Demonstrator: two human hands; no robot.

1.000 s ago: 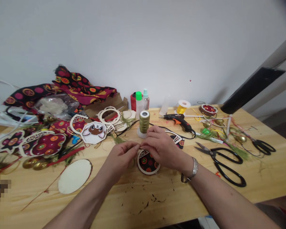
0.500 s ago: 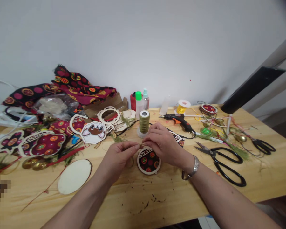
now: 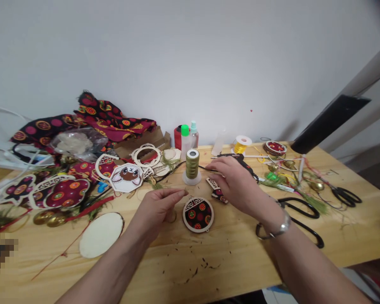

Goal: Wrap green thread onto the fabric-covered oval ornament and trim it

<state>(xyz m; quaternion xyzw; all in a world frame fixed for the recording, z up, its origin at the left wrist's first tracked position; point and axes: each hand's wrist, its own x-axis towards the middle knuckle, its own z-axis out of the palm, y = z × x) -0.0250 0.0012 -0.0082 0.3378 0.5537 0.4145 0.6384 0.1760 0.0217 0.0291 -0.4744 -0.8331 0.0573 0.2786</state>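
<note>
A round wood-framed pendant (image 3: pixel 199 215) with dark floral fabric and a fretwork top lies flat between my hands. My left hand (image 3: pixel 158 207) pinches a thin thread (image 3: pixel 186 192) just above the pendant's top edge; a thin loop shows below the fingers. Up and to the right, my right hand (image 3: pixel 232 179) is raised with fingers curled. Its thumb is hidden, and whatever it may hold is too fine to make out. Below that hand rests a small fretwork and fabric piece (image 3: pixel 220 195). A spool of olive thread (image 3: pixel 192 166) stands behind the pendant.
Black-handled scissors (image 3: pixel 299 207) lie right of my right wrist. A glue gun (image 3: pixel 229 158), partly hidden, and a yellow spool (image 3: pixel 240 145) are behind it. Fabric-covered ornaments (image 3: pixel 66 192) and a pale oval disc (image 3: pixel 101 234) are at left; bottles (image 3: pixel 185 141) stand at the back.
My right hand has moved away from my left, rightward and slightly up, uncovering the pendant and the small fretwork piece. My left hand stays pinched almost where it was.
</note>
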